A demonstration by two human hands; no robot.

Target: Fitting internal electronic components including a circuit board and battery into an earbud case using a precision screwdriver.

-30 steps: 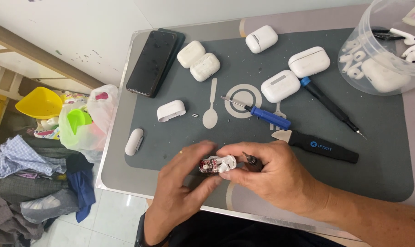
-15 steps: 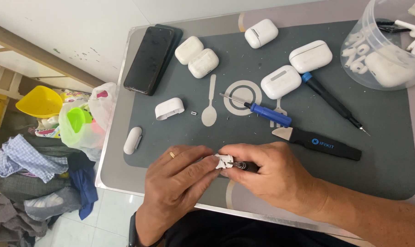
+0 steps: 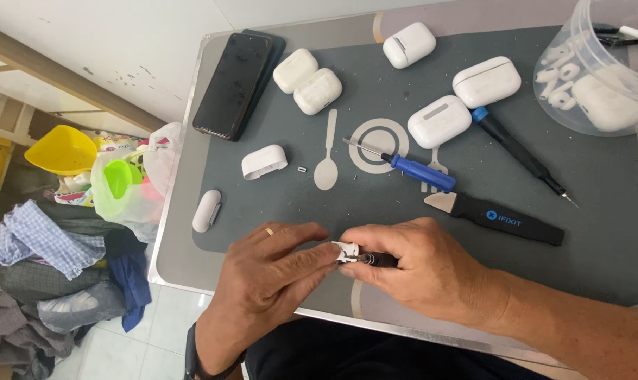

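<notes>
small white part (image 3: 345,252) seemingly pinched between both grips

Head camera, one view only | looks steeply down from above the table's near edge | close over the left hand (image 3: 266,281) and right hand (image 3: 421,271) | grey mat (image 3: 600,239) fills the frame, floor clutter at left.

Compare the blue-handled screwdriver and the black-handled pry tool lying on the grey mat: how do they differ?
The blue-handled screwdriver has a thin round metal shaft ending in a fine tip; the black-handled pry tool has a short flat pale blade. The screwdriver's handle is blue and shorter; the pry tool's is black, longer and thicker. Both lie flat on the grey mat, untouched by either hand, tips pointing left.
</notes>
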